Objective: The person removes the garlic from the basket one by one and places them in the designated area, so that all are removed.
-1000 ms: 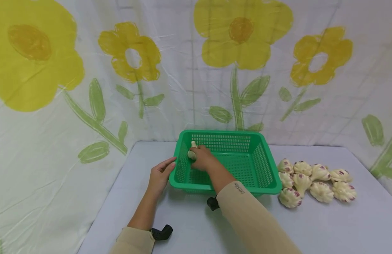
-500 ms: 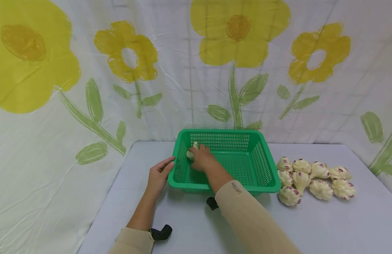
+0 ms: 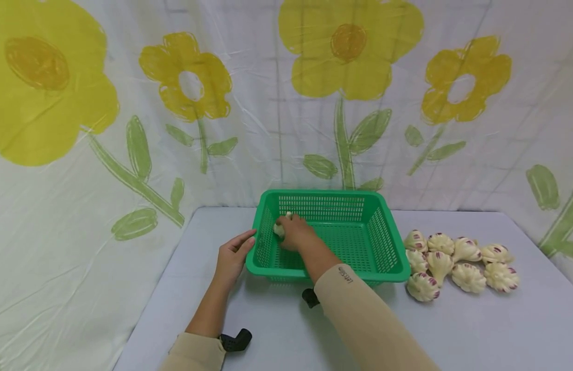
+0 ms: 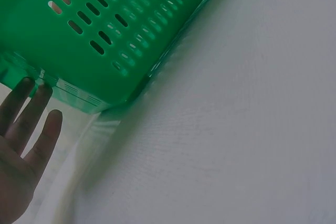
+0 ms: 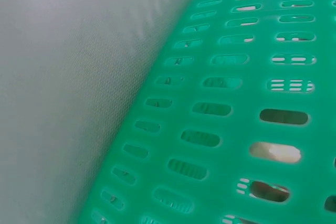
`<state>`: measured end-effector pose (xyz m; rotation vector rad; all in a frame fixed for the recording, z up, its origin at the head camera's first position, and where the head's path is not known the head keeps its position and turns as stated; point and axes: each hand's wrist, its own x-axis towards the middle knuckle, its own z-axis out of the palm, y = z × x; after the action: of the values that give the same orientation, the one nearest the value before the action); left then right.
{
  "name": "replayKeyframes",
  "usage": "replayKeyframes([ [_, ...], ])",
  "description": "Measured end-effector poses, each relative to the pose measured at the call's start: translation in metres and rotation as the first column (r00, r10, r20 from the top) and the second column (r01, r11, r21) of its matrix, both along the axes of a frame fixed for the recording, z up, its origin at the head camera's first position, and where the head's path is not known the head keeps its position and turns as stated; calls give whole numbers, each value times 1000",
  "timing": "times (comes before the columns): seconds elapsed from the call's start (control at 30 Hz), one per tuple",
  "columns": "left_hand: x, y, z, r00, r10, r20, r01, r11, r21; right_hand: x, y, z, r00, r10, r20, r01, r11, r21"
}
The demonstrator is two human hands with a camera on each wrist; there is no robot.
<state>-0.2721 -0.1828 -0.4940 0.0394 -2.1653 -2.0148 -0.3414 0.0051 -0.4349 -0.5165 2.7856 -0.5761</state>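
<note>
A green slotted plastic basket (image 3: 323, 276) stands at the middle of the table. My right hand (image 3: 296, 233) reaches down inside its left part and grips a garlic bulb (image 3: 279, 230), pale and partly covered by the fingers. Through the slots in the right wrist view, a pale patch of the bulb (image 5: 275, 151) shows, while the basket wall hides most of the hand. Outside, my left hand (image 3: 233, 253) touches the basket's left rim with its fingers extended. The left wrist view shows those fingers (image 4: 44, 142) spread against the basket's side (image 4: 79, 30).
Several garlic bulbs (image 3: 469, 278) with purple streaks lie grouped on the white table (image 3: 268, 330), right beside the basket. Behind the table hangs a white curtain (image 3: 258, 154) printed with yellow flowers. A black wrist device (image 3: 236, 340) sits on the left forearm.
The garlic bulb in my right hand has tipped and sunk slightly, with its stem now shifted right and more covered by the fingers. My left hand stays at the rim.
</note>
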Motion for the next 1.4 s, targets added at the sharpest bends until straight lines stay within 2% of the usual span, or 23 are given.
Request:
replayKeyframes([
  [0.6, 2, 0, -1, 1000, -7, -6, 7, 1000, 9, -1, -1, -2, 999, 24, 46, -23, 999, -25],
  [1.0, 2, 1, 2, 1000, 4, -5, -4, 1000, 13, 0, -1, 0, 991, 66, 117, -68, 998, 18],
  [1.27, 1, 1, 1, 1000, -12, 13, 12, 1000, 27, 1, 0, 2, 989, 72, 130, -78, 996, 42],
  [1.33, 2, 1, 4, 1000, -13, 18, 13, 999, 35, 1, 0, 2, 989, 75, 124, -81, 996, 43],
  [1.4, 7, 3, 12, 1000, -18, 22, 17, 999, 38, 1, 1, 1, 990, 77, 117, -83, 996, 42],
])
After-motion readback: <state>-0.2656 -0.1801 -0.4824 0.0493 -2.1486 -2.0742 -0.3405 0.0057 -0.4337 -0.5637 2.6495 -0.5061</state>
